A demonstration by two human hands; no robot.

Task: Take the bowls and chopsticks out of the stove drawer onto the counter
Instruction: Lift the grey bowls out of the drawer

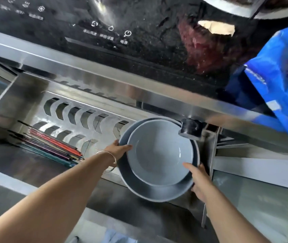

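Note:
A stack of grey-blue bowls (159,155), a smaller one nested in a larger one, is held over the open steel stove drawer (39,95). My left hand (117,149) grips the stack's left rim, with the thumb on the inner bowl's edge. My right hand (198,179) holds the stack's lower right rim, thumb on top. A bundle of coloured chopsticks (52,146) lies on the drawer's perforated steel floor, to the left of the bowls.
The black glass stove top (122,23) with touch controls lies beyond the drawer. A blue plastic bag (280,81) sits at the right. A black knob (191,128) sticks out just above the bowls' right rim. A steel pot's edge (236,6) shows at top right.

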